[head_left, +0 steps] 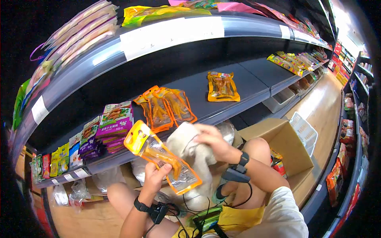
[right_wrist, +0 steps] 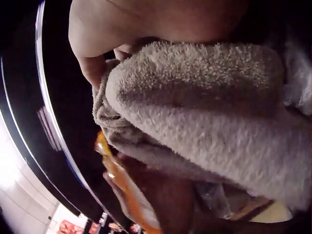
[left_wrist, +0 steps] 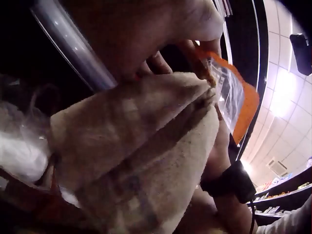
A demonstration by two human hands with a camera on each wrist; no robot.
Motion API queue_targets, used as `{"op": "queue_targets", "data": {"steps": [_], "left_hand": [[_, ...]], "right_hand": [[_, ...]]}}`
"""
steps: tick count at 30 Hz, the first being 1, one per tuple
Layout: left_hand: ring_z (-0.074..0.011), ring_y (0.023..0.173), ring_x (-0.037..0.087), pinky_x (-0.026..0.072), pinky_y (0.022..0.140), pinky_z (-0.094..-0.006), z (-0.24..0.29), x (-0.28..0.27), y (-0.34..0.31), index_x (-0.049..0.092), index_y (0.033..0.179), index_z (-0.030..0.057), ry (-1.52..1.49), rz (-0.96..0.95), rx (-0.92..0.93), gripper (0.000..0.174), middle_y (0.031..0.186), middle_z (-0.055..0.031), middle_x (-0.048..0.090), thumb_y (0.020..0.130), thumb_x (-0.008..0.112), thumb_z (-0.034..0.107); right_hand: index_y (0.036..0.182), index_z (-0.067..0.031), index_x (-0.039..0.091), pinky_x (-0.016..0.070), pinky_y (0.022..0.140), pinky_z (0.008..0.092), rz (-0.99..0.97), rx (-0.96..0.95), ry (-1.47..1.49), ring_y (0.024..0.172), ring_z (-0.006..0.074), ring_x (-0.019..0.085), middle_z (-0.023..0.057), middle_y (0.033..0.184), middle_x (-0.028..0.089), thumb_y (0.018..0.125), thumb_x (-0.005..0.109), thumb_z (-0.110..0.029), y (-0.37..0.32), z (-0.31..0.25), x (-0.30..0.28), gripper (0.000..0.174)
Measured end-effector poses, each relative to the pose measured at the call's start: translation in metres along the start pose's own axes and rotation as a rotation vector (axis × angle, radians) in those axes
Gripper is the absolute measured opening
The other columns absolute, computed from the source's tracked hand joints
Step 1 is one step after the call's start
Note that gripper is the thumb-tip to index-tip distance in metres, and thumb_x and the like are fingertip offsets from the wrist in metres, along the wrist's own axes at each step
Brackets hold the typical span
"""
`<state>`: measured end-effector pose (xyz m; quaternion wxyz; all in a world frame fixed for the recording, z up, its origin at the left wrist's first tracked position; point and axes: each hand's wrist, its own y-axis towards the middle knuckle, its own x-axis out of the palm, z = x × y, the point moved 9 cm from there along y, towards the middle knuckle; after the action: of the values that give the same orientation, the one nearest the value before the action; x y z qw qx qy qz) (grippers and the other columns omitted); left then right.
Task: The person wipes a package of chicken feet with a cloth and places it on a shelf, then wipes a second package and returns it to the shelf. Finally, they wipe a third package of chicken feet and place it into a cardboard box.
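Orange pouch (head_left: 160,154) being held up in front of the shelf (head_left: 198,85), left hand (head_left: 155,176) gripping its lower part, right hand (head_left: 212,139) clutching a towel (head_left: 184,144), towel touching the pouch on its right side.

No legible text (shelf labels (head_left: 171,33) too blurry)

Bare shelf deck (head_left: 200,89) between fanned orange packets (head_left: 166,106) and lone orange packet (head_left: 223,86): I can reach in there. More bare deck right of lone packet. Upper shelf rail (head_left: 170,33) overhangs, caps entry from above. Purple packet stack (head_left: 115,123) crowds left stretch. Pouch (head_left: 162,156) and towel (head_left: 186,148) I hold fill space before shelf lip. Cardboard box (head_left: 283,144), white basket (head_left: 303,133) block floor at right.
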<state>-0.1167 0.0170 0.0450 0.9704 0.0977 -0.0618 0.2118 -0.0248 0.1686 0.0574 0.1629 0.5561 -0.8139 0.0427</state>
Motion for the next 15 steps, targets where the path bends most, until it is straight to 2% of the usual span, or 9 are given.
{"op": "queue_targets", "data": {"steps": [1,2,5,6,8,10,11,14,15], "left_hand": [[-0.0163,0.099,0.057,0.0445,0.088,-0.0306,0.007,0.002,0.005,0.052,0.122,-0.0045,-0.018,0.023,0.063,0.049,0.111,-0.0112,0.060,0.085,0.062,0.026],[-0.0165,0.101,0.056,0.0443,0.089,-0.0310,0.005,0.004,0.006,0.051,0.124,-0.0044,-0.045,0.001,0.003,0.050,0.113,-0.0114,0.059,0.086,0.062,0.026],[-0.0183,0.107,0.056,0.0434,0.094,-0.0336,0.005,0.020,0.004,0.048,0.127,-0.0031,-0.182,-0.081,-0.110,0.050,0.117,-0.0116,0.058,0.086,0.061,0.022],[-0.0186,0.108,0.056,0.0434,0.094,-0.0338,-0.002,0.019,0.003,0.048,0.127,-0.0028,-0.122,-0.071,-0.092,0.050,0.118,-0.0114,0.058,0.085,0.062,0.020],[-0.0192,0.109,0.056,0.0435,0.095,-0.0342,-0.023,0.016,-0.004,0.047,0.127,-0.0021,-0.002,-0.055,-0.056,0.049,0.118,-0.0110,0.058,0.084,0.064,0.015],[-0.0183,0.107,0.057,0.0447,0.094,-0.0340,-0.025,0.029,-0.005,0.049,0.124,-0.0015,0.079,-0.132,-0.031,0.049,0.116,-0.0093,0.059,0.079,0.068,0.007],[-0.0178,0.106,0.058,0.0451,0.093,-0.0336,-0.028,0.034,-0.005,0.050,0.123,-0.0015,0.108,-0.151,-0.032,0.049,0.115,-0.0084,0.060,0.078,0.068,0.007],[-0.0158,0.095,0.060,0.0485,0.084,-0.0316,-0.034,0.046,-0.010,0.056,0.112,-0.0003,0.132,-0.203,-0.077,0.040,0.105,-0.0057,0.062,0.074,0.067,0.005],[-0.0155,0.093,0.060,0.0489,0.082,-0.0312,-0.029,0.060,-0.014,0.057,0.109,0.0003,0.150,-0.243,-0.077,0.037,0.102,-0.0052,0.063,0.074,0.067,0.005]], "right_hand": [[0.122,0.0050,0.051,0.0460,0.093,0.0311,0.067,-0.057,0.129,0.101,0.0183,0.060,0.0127,0.110,0.062,0.082,0.055,-0.011,-0.002,-0.012,-0.006,0.043],[0.125,0.0057,0.047,0.0467,0.093,0.0343,0.100,-0.091,0.198,0.103,0.0219,0.061,0.0147,0.114,0.061,0.082,0.056,-0.014,-0.006,-0.021,-0.014,0.048],[0.135,0.0035,0.037,0.0436,0.098,0.0371,0.008,-0.171,0.368,0.112,0.0243,0.056,0.0160,0.125,0.054,0.083,0.056,-0.015,-0.021,-0.043,-0.005,0.058],[0.126,0.0020,0.047,0.0433,0.096,0.0363,-0.101,-0.157,0.232,0.109,0.0241,0.056,0.0142,0.121,0.055,0.082,0.059,-0.014,-0.026,-0.040,0.004,0.048],[0.113,0.0010,0.055,0.0428,0.093,0.0347,-0.272,-0.475,-0.721,0.105,0.0229,0.055,0.0114,0.114,0.055,0.081,0.063,-0.013,-0.030,-0.036,0.033,0.036],[0.102,0.0014,0.057,0.0421,0.091,0.0336,-0.248,-0.329,-0.705,0.104,0.0216,0.053,0.0104,0.110,0.053,0.077,0.067,-0.012,-0.034,-0.026,0.049,0.030],[0.104,0.0031,0.059,0.0447,0.087,0.0318,-0.306,-0.407,-0.769,0.096,0.0203,0.056,0.0096,0.105,0.057,0.080,0.066,-0.012,-0.035,-0.031,0.052,0.029],[0.098,0.0022,0.064,0.0467,0.079,0.0306,-0.338,-0.211,-0.582,0.084,0.0182,0.058,0.0083,0.094,0.061,0.081,0.064,-0.012,-0.022,-0.033,0.014,0.022],[0.095,0.0021,0.066,0.0480,0.074,0.0300,-0.152,-0.044,-0.377,0.076,0.0161,0.059,0.0074,0.086,0.062,0.084,0.063,-0.014,-0.016,-0.037,-0.005,0.020]]}}
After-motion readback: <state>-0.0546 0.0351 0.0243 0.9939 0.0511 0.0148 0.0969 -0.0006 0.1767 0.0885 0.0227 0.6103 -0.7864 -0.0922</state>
